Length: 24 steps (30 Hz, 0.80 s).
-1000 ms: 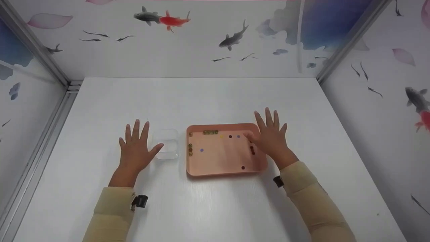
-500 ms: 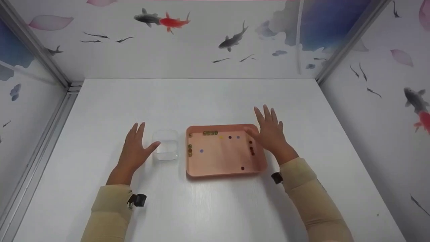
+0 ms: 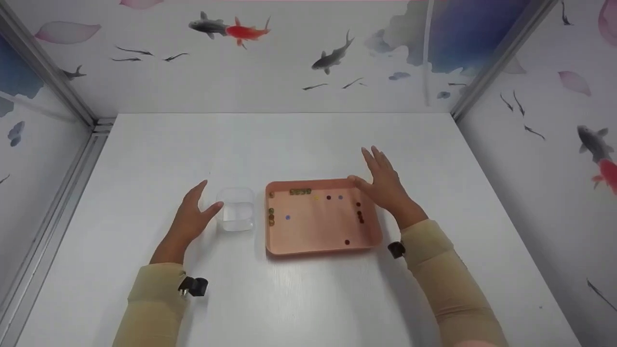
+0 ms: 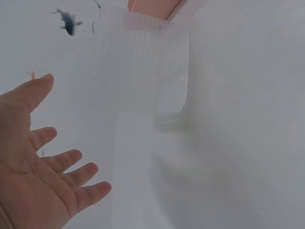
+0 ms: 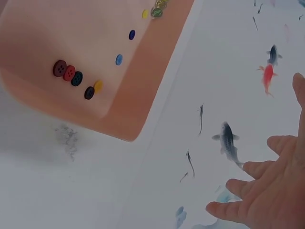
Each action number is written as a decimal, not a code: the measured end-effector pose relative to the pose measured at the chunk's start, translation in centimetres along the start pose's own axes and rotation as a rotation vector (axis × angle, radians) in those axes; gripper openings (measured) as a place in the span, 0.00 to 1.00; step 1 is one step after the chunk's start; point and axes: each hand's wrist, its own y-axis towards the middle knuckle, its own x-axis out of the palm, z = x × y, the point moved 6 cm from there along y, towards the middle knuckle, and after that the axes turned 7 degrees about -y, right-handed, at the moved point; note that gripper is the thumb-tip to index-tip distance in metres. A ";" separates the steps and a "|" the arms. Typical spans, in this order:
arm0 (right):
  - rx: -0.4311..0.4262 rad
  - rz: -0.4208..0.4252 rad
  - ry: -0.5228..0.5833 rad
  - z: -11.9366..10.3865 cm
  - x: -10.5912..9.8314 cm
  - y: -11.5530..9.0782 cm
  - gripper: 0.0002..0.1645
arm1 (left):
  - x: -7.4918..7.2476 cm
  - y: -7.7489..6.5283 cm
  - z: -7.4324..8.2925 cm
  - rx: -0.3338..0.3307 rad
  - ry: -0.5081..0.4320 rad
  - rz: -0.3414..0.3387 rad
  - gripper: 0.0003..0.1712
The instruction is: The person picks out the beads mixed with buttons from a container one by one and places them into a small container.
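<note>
A clear plastic box (image 3: 237,225) stands on the white table left of a salmon-pink tray (image 3: 313,236). Beside the box's left wall is my left hand (image 3: 189,217), fingers extended and thumb apart, holding nothing. The left wrist view shows its palm facing the box (image 4: 128,67). My right hand (image 3: 385,190) is at the tray's upper right corner, its thumb overlapping the rim in the head view and nothing in its grasp. Inside the tray lie several small buttons, such as a dark red button (image 5: 59,68) and a light blue button (image 5: 119,59), plus several greenish glass marbles (image 3: 300,191).
The white table (image 3: 289,299) runs back to a wall panel (image 3: 270,82) printed with fish and petals. Similar panels stand at both sides. A metal frame post (image 3: 58,72) edges the left side. Dark wrist cameras (image 3: 196,286) sit at both cuffs.
Both hands have turned from palm-down to more side-on, palms inward. The left hand has dropped slightly and shifted left; the right has moved slightly up. The box and tray stay in place.
</note>
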 end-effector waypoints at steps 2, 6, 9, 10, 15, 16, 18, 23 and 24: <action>-0.001 0.001 0.032 0.1 0.0 0.1 0.50 | 0.0 0.2 -0.2 -0.014 -0.016 -0.004 0.46; -0.011 0.017 0.081 0.0 0.0 0.4 0.51 | 0.1 0.3 -0.5 -0.040 -0.035 -0.015 0.44; -0.010 0.020 0.116 -0.1 0.2 0.6 0.51 | 0.2 0.3 -0.8 -0.052 -0.045 -0.032 0.42; -0.009 0.021 0.128 -0.1 0.2 0.7 0.50 | 0.2 0.4 -0.8 -0.053 -0.050 -0.037 0.41; -0.033 0.030 0.180 -0.2 0.4 1.3 0.49 | 0.1 0.4 -0.8 -0.039 -0.090 -0.060 0.39; -0.043 0.037 0.191 -0.3 0.4 1.4 0.49 | 0.1 0.4 -0.8 -0.035 -0.097 -0.063 0.38; -0.059 0.051 0.215 -0.3 0.4 1.6 0.48 | 0.2 0.4 -0.9 -0.033 -0.106 -0.070 0.38; -0.106 0.080 0.211 -0.4 0.5 1.8 0.47 | 0.5 0.5 -1.2 -0.041 -0.082 -0.078 0.39; -0.118 0.086 0.192 -0.5 0.6 1.8 0.47 | 0.5 0.5 -1.3 -0.042 -0.063 -0.078 0.40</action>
